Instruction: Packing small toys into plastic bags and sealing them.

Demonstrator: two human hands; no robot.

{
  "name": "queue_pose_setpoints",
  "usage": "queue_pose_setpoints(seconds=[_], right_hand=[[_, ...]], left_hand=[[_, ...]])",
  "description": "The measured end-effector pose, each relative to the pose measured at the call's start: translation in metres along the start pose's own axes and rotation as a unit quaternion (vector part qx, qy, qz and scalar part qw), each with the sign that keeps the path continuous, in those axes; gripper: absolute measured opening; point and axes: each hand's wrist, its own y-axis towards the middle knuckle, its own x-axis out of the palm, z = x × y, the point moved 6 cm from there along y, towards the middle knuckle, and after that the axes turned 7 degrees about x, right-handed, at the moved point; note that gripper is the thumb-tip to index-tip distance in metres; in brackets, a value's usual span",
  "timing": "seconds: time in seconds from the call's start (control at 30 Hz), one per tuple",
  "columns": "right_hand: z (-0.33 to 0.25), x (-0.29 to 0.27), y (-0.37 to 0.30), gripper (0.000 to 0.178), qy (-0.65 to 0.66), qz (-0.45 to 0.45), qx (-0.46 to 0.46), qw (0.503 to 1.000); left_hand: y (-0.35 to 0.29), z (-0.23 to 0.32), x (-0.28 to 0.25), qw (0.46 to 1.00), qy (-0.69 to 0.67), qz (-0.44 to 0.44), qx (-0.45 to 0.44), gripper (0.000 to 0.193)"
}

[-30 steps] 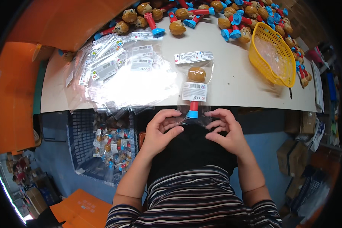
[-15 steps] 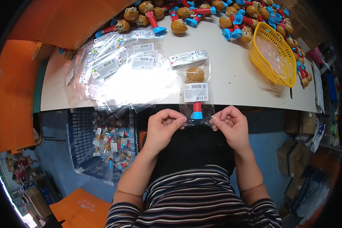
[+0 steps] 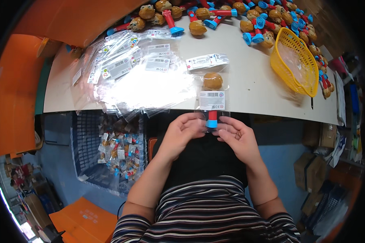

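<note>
Clear plastic bag (image 3: 201,86) with brown-headed, red-and-blue toy (image 3: 213,81) overhangs pale counter (image 3: 251,95) edge; left hand (image 3: 182,133) and right hand (image 3: 241,139) at its lower end, grip unclear; probably film-straightening step, next calling for steady pinch

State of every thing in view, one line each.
Bagged toy: brown end on table, blue end past edge
Left hand: fingers curled, blurred, by toy's blue end
Right hand: fingers curled, by toy's blue end
Flat bags: loosely piled, overlapping
Loose toys: unbagged, heaped
Yellow basket: open-topped, holding clear plastic
Blue crate: open-topped, holding bagged toys
</note>
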Motion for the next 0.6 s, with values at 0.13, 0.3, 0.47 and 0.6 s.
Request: queue_pose_setpoints(seconds=[0.13,0.3,0.47,0.6], right_hand=[[0.001,0.001,0.000,0.041,-0.005,0.000,0.033,0.999],[0.005,-0.003,-0.003,0.040,-0.010,-0.003,0.036,0.999],[0.004,-0.002,0.000,0.043,0.025,0.002,0.041,0.999],[0.000,0.005,-0.002,0.042,0.020,-0.003,0.019,1.000]], left_hand=[[0.008,-0.007,0.005,0.999,0.013,-0.021,0.041,0.027],[0.004,-0.008,0.008,0.998,-0.013,0.014,0.059,0.020],[0.002,-0.011,0.012,0.996,0.003,0.018,0.083,0.016],[-0.009,0.001,0.013,0.989,0.060,0.053,0.127,0.011]])
